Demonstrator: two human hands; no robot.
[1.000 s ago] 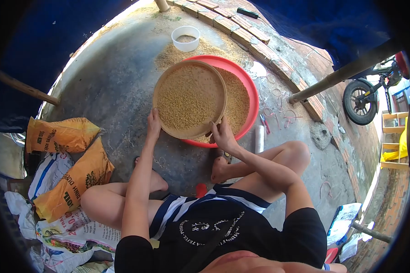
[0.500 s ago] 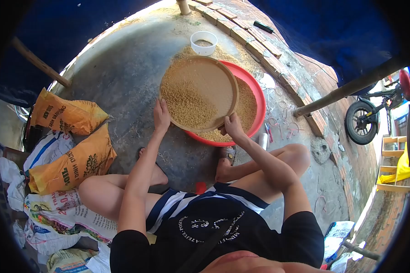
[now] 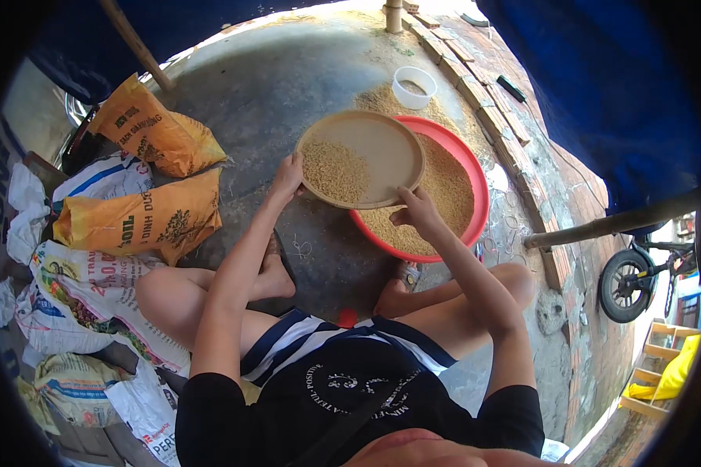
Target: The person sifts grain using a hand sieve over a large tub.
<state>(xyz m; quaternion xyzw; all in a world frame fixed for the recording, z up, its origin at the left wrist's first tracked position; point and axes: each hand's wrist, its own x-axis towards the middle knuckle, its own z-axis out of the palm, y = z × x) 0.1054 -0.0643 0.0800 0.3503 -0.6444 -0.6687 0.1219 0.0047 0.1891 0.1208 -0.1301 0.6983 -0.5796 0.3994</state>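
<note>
A round tan sieve with a raised rim is held out in front of me, partly over a red basin. Golden grain, like unhulled rice, lies heaped on the sieve's left half; its right half is mostly bare. My left hand grips the rim at the left. At the lower right, my right hand holds the rim with the thumb on top and some fingers loosely curled below. More of this grain fills the basin, whose left part is hidden by the sieve.
Beyond the basin, a white tub stands among spilled grain. Orange sacks and white sacks lie at my left. A brick row and a wooden pole are at the right, with a wheel behind.
The sieve looks more tilted and has shifted left relative to the basin. Its grain has gathered toward the left side. My viewpoint has turned, so the surroundings sit differently. Both hands keep hold.
</note>
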